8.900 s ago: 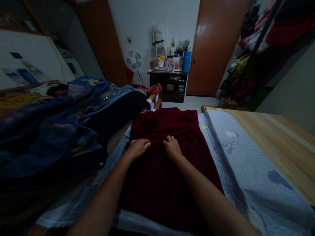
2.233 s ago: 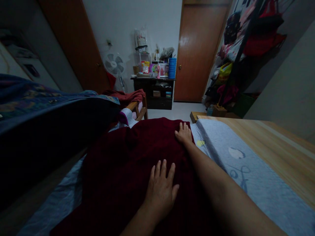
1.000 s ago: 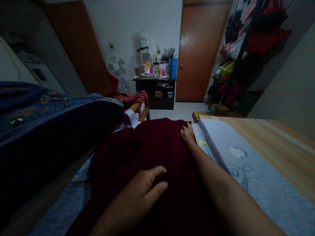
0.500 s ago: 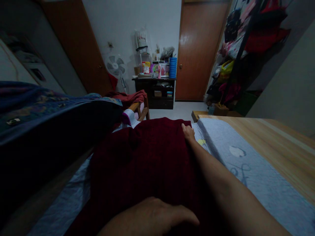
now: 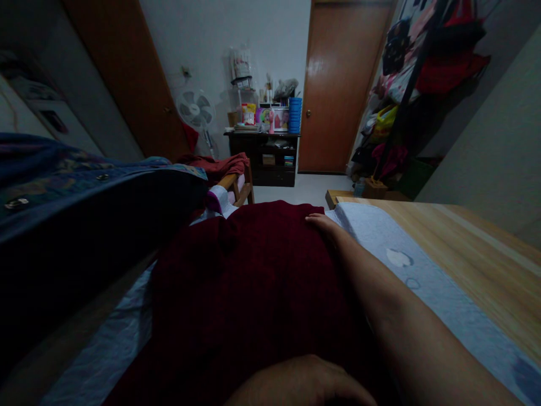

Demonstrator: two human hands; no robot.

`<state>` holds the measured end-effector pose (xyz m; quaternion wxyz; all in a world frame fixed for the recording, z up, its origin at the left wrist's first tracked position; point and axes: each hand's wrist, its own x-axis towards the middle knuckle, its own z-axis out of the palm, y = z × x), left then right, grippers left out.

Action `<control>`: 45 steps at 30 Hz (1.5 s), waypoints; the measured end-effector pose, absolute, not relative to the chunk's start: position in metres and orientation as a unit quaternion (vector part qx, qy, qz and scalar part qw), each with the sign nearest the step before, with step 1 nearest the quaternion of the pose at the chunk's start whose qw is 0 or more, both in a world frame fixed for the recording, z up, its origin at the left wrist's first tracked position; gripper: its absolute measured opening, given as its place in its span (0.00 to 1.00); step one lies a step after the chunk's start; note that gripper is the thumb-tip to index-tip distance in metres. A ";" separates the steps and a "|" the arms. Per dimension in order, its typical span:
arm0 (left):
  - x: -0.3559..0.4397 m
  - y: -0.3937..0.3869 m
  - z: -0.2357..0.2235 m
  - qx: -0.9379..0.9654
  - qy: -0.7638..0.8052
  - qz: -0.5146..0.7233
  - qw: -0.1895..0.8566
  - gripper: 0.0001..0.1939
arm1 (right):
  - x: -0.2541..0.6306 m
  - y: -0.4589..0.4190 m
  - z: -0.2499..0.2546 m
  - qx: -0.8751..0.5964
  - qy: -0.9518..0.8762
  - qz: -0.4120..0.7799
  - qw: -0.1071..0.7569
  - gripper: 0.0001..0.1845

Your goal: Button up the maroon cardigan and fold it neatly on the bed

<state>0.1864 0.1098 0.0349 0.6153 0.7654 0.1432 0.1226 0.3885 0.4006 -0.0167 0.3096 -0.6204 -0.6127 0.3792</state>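
Observation:
A dark red piece of cloth [image 5: 262, 282], perhaps a garment, is spread out in front of me over a pale bed cover. Its far right corner lies under my right hand [image 5: 323, 222], whose fingers are stretched out along the edge and look flat. At the bottom of the view, my left hand [image 5: 302, 383] rests over the near part of the cloth. Only its back and part of the thumb show; the other fingers are out of sight.
Blue patterned cloth with metal snaps [image 5: 101, 177] hangs close on the left. A light grey mat [image 5: 406, 262] lies on a wooden surface [image 5: 477, 248] at right. Beyond are a wooden chair [image 5: 243, 194], a fan [image 5: 196, 108], a dark cabinet [image 5: 262, 160] and hanging bags [image 5: 448, 70].
My right hand's fingers, earlier curled at the cloth's corner, now reach flat across its edge. My left hand has moved right and lower, partly out of view. The cloth looks much the same.

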 end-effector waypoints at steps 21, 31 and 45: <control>0.178 0.202 -0.010 0.322 0.425 0.357 0.767 0.12 | 0.390 0.404 -0.035 -0.632 -0.612 0.348 0.324 0.06; 0.195 0.209 -0.004 0.261 0.258 0.414 0.833 0.26 | 0.392 0.410 -0.038 -0.639 -0.623 0.323 0.314 0.05; 0.202 0.225 -0.016 0.276 0.391 0.502 0.720 0.23 | 0.397 0.419 -0.041 -0.638 -0.626 0.307 0.327 0.04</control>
